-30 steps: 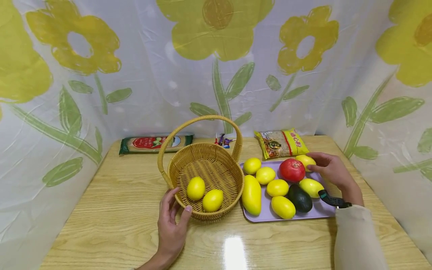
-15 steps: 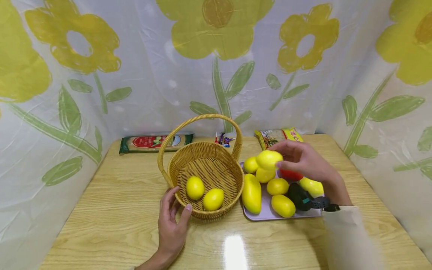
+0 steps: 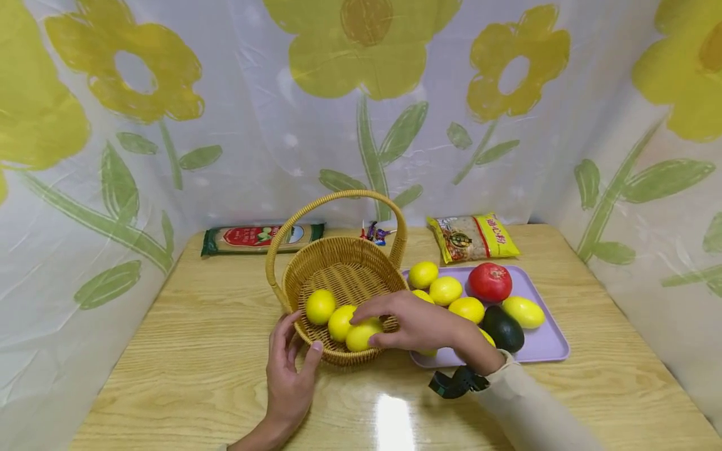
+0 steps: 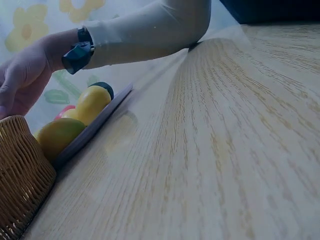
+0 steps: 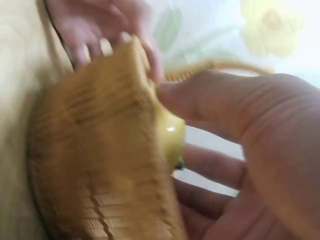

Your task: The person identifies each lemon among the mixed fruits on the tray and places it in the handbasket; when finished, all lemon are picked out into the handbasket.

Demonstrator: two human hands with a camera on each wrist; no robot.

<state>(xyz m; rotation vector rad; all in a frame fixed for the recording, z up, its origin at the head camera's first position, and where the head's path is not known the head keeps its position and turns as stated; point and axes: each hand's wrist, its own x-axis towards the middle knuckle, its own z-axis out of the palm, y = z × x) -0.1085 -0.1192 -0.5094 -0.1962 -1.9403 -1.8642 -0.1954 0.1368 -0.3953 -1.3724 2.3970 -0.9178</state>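
Observation:
A round wicker basket (image 3: pixel 389 269) with a tall hooped handle stands mid-table. Two lemons (image 3: pixel 320 307) lie inside near its front left wall. My right hand (image 3: pixel 423 322) reaches over the basket's right rim and holds a third lemon (image 3: pixel 361 336) low in the basket, against the others. With fingers outside and thumb at the front rim, my left hand (image 3: pixel 290 369) grips the basket. To the right, a purple tray (image 3: pixel 555 341) carries several more lemons (image 3: pixel 523 312), a red pomegranate (image 3: pixel 489 282) and a dark avocado (image 3: pixel 502 329); a mango there is mostly hidden by my right hand.
Behind the basket lie a green-ended noodle packet (image 3: pixel 242 240) and some small wrapped candies (image 3: pixel 376 233). A yellow bag of pasta (image 3: pixel 472 238) sits behind the tray. Flowered curtains (image 3: pixel 237 125) close off the back and sides of the table.
My right hand has taken a lemon from the tray's far right corner, carried it left and lowered it into the basket. The lemons there have shifted left. My left hand stays at the rim.

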